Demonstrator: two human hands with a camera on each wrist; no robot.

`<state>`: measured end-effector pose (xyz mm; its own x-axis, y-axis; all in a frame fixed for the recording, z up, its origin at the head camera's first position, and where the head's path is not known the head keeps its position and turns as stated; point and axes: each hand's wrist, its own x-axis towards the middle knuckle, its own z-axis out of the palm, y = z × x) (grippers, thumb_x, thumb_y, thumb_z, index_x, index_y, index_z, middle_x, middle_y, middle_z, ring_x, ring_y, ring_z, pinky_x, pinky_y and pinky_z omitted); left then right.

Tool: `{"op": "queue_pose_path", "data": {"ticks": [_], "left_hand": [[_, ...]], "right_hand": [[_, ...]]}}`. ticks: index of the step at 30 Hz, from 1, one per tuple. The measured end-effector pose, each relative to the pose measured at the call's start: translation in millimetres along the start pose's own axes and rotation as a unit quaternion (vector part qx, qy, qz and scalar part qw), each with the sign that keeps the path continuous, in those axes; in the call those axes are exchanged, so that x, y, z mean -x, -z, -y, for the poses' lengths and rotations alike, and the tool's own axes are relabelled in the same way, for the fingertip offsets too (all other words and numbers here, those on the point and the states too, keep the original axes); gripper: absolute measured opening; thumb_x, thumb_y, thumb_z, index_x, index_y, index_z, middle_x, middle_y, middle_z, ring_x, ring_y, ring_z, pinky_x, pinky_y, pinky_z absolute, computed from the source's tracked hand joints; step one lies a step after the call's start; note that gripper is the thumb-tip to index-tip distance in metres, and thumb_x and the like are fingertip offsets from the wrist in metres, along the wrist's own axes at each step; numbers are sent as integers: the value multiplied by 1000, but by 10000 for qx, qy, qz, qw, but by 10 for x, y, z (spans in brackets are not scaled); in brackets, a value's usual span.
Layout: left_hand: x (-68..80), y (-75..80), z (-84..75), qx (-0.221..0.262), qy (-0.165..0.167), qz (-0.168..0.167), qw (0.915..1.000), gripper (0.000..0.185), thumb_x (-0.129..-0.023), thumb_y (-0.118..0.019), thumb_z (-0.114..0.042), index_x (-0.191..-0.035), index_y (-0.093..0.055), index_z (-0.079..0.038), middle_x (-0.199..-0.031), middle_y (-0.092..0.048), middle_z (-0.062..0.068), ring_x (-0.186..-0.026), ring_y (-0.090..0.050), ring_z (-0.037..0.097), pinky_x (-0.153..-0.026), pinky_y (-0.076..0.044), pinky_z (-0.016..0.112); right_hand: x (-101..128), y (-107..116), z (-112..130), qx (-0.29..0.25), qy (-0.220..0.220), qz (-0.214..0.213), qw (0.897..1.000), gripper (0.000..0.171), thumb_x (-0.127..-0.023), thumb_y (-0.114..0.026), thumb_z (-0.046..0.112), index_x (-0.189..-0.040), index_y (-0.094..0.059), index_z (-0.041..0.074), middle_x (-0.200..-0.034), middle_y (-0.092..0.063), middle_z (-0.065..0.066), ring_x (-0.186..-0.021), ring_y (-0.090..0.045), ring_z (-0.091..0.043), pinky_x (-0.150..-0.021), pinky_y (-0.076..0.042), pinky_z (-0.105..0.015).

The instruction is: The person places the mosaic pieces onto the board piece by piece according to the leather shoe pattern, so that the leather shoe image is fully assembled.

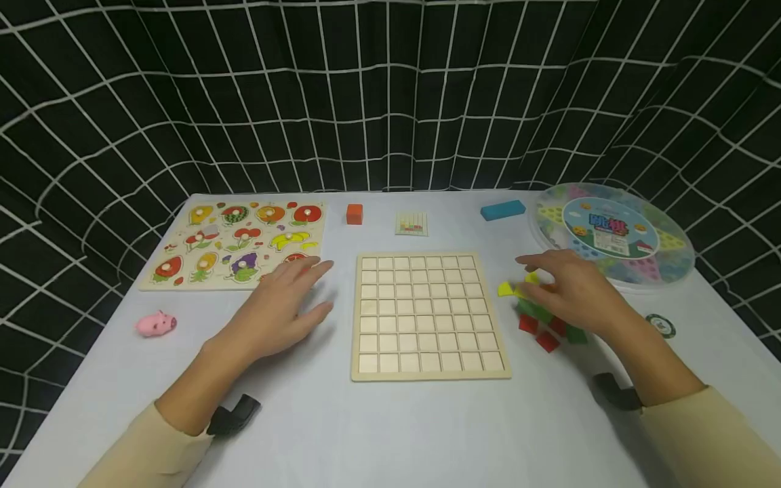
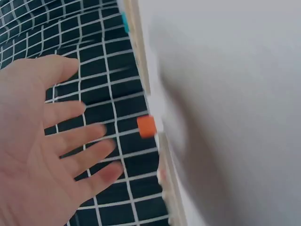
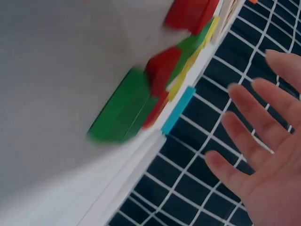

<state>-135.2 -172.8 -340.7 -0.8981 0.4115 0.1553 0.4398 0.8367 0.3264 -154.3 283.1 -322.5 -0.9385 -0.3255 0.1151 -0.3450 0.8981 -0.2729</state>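
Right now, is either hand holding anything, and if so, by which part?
Nothing is held. The left hand is open and empty near the wooden board; the right hand, also empty, hovers over the colored blocks.

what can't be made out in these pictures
- Colored pieces: head view, partly covered by the right hand, so an exact count isn't possible.
- Fruit puzzle: head view, lower right part hidden by the left hand.
- Small card and round chip: head view, markings too small to read.
- Topmost red piece: right wrist view, blurred and cut off by the top edge.
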Motion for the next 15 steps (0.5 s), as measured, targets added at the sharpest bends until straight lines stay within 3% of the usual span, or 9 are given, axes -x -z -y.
{"op": "queue_pose_path", "data": {"ticks": [3,7,15], "left_hand": [[-53,-47,-53,728,135,383,9965,61,-100,-63,-40,-154,-48,-19,-155,-52,5,-145,-47,28,-119,-39,56],[-111,-107,-87,1504,262,804,9850,56,-101,-62,-38,-153,-51,-20,-153,-54,0,-144,-49,23,-119,-40,51],[-139,-206,-68,2089,324,1003,9722,51,-101,-64,-34,-148,-56,-19,-152,-56,3,-146,-47,25,-121,-38,52]], "right_hand": [[-98,-64,35,-208,-29,322,9993,40,-97,-70,26,-132,-69,6,-120,-74,-17,-122,-59,-41,-99,-50,-64],[-187,-144,43,-235,35,584,9980,38,-96,-71,22,-129,-71,4,-109,-76,-11,-111,-65,-34,-93,-55,-57],[-268,-198,32,-270,-114,932,9952,37,-90,-76,21,-123,-74,4,-102,-76,-6,-98,-65,-26,-86,-58,-50]]}}
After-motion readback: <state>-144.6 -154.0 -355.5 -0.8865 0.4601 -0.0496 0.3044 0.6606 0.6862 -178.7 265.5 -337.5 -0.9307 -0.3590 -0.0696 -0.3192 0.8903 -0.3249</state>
